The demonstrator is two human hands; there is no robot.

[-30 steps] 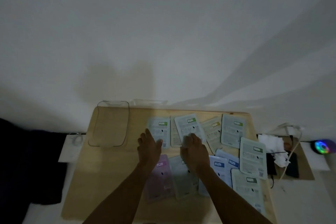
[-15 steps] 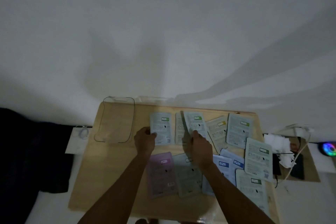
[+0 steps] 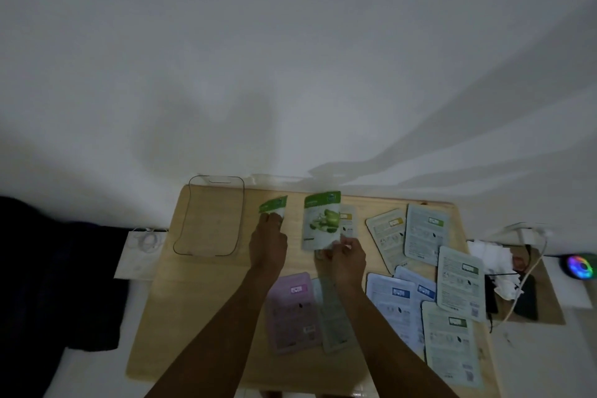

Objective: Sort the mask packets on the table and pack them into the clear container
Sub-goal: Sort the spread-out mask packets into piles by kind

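Note:
My left hand (image 3: pixel 268 241) grips a green-topped mask packet (image 3: pixel 274 205), lifted and turned front side up. In my right hand (image 3: pixel 345 254) a second green packet (image 3: pixel 322 220) with a green fruit picture stands raised by its lower edge. Beneath it lies a yellow-labelled packet (image 3: pixel 349 220). The clear container (image 3: pixel 210 216) sits open at the wooden table's (image 3: pixel 181 294) back left, left of my left hand. Several more packets lie face down: a pink one (image 3: pixel 290 310), a pale one (image 3: pixel 332 317), blue ones (image 3: pixel 395 304) and green-labelled ones (image 3: pixel 426 229) to the right.
The white wall rises right behind the table. A dark cloth (image 3: pixel 48 268) lies to the left. On the right are crumpled tissues (image 3: pixel 494 255), a phone (image 3: pixel 526 297), a white cable (image 3: pixel 529 268) and a rainbow-lit disc (image 3: pixel 580 265). A white coiled cable (image 3: pixel 147 241) lies left of the table.
Both hands have picked up a packet each from the back row and flipped them, showing green printed fronts. The camera has tilted a little.

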